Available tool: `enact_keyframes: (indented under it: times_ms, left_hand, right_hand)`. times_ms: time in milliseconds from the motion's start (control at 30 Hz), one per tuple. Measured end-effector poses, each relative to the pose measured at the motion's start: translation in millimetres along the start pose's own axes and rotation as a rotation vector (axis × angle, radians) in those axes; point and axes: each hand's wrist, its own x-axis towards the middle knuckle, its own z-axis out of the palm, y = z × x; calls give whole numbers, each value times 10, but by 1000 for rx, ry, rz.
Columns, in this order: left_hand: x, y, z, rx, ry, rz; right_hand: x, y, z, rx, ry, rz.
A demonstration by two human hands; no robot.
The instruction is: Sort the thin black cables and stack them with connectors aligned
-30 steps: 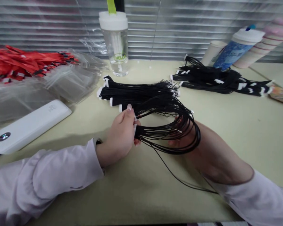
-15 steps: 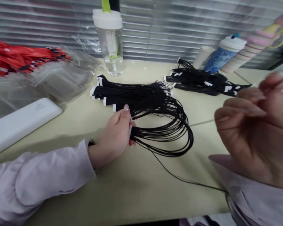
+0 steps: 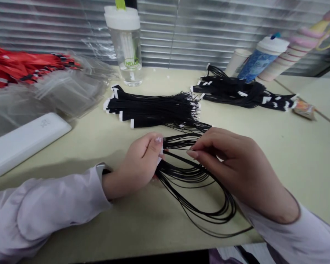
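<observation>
My left hand [image 3: 137, 161] is closed around the white connectors of a black wire harness [image 3: 220, 216], thumb on top. Its wires loop out to the right and curve back toward the connectors. My right hand [image 3: 236, 165] pinches one thin black wire [image 3: 178, 148] between thumb and forefinger, just right of the connectors. Whether the end of that wire is inside a connector is hidden by my left thumb. Behind my hands lies a bundle of black wires [image 3: 154, 106] with white connectors at its left end and loose wire ends at its right.
A second black wire bundle [image 3: 231, 91] lies back right, beside a small wrapper [image 3: 305, 109]. Along the blinds stand a clear water bottle [image 3: 129, 51], a blue cup [image 3: 258, 60] and a pink umbrella [image 3: 294, 51]. At left are a white case [image 3: 27, 141], plastic bags [image 3: 68, 91] and red ribbons [image 3: 24, 66].
My right hand has come in from the right to beside the connectors, with a wire in its pinch. My left hand has shifted slightly right, and the wire loops now hang lower.
</observation>
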Motion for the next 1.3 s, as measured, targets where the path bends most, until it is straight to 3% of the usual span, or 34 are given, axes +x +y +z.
enact_keyframes:
  times_ms: [567, 967, 1067, 1133, 1167, 1233, 1300]
  left_hand:
    - [14, 22, 7, -6, -61, 70]
    - [21, 61, 7, 32, -107, 74]
    - [60, 53, 17, -18, -44, 3]
    - [98, 41, 24, -81, 21, -69]
    - [117, 34, 27, -111, 53, -98]
    - [151, 19, 33, -157, 104, -132]
    - [172, 8, 38, -182, 136, -142]
  right_hand:
    - [-47, 58, 64, -101, -21, -257]
    - [22, 24, 225, -160, -52, -244]
    - [56, 74, 85, -242, 45, -179]
    - [45, 107, -72, -348, 78, -55]
    - [26, 114, -144, -391, 21, 12]
    - [-35, 94, -225, -401, -266, 80]
    - [-103, 31, -203, -380, -536, 41]
